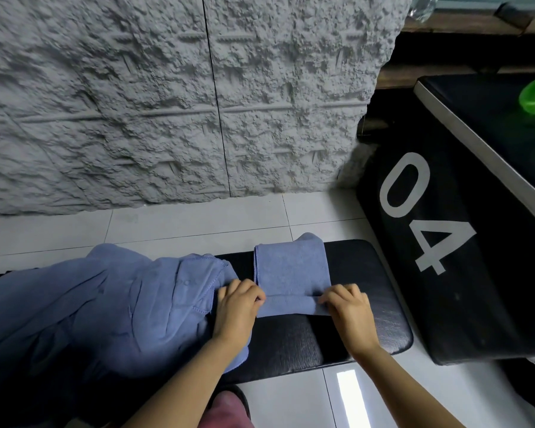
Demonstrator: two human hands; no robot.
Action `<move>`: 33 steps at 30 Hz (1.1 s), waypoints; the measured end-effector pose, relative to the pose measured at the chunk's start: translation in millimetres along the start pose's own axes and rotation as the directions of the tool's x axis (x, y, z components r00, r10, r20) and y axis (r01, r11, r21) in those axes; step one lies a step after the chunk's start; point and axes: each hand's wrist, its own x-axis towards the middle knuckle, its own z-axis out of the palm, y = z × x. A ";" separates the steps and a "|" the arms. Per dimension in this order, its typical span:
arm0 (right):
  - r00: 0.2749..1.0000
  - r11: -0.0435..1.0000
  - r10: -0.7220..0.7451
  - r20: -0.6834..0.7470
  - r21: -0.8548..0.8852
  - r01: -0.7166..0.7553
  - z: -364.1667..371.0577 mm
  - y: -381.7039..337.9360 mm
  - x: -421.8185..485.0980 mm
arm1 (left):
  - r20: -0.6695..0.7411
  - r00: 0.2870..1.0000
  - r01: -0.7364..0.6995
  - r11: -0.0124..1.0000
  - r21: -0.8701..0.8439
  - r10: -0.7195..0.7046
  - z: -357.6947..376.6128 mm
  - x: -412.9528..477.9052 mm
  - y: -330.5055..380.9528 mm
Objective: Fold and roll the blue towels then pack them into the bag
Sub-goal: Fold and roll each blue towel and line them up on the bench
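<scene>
Head view: folded blue towel [291, 270] lies as a strip across the black bench [368, 329] near its right end, far end at the bench's far edge. Near end turned over in a low fold. Left hand [237, 307] pinches the fold's left corner, right hand [349, 310] pinches its right corner. Loose towel pile [105, 310] covers the bench's left part, touching the left hand.

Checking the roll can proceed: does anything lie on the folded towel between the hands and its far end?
Nothing visible does. The left hand and right hand grip the near end of the folded towel; its top is bare beyond them. The towel pile lies to its left.
</scene>
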 end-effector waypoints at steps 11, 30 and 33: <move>0.992 0.991 -0.042 0.122 -0.120 0.056 3.6 15.2 -9.8 | 0.118 0.993 0.015 0.998 -0.066 -0.007 0.9 -9.3 -0.3; 0.887 0.815 0.349 0.302 0.369 -0.446 -7.7 11.6 3.7 | 0.269 0.937 0.257 0.962 -0.088 -0.225 -14.5 9.4 5.6; 0.857 0.795 0.392 0.335 0.345 -0.499 -7.3 8.5 8.7 | 0.290 0.932 0.235 0.971 -0.034 -0.216 -15.5 13.1 7.3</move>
